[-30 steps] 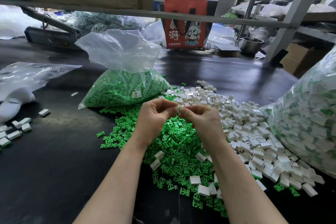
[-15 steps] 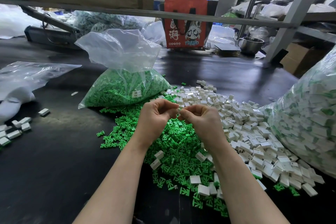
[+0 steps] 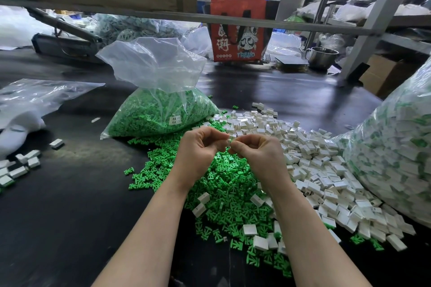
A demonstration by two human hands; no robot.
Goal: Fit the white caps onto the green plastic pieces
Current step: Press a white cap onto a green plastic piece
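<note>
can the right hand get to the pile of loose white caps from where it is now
Probably yes. The white caps lie heaped right beside and beyond the right hand with nothing between them. But its fingers are pinched together against the left hand, seemingly on a small piece, so that must be released first.

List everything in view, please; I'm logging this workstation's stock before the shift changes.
green plastic pieces: loose pile, too many to count, green, table centre under the hands
white caps: loose pile, too many to count, white, right of the green pile
bag of green pieces: one, clear plastic, behind the pile
big bag: one, clear, holding white-and-green parts, far right
stray caps: a few, white, left edge
tote bag: one, orange-red, far side
metal pot: one, silver, back right
left hand: fingers curled, pinching something small
right hand: fingers curled, meeting the left
</note>
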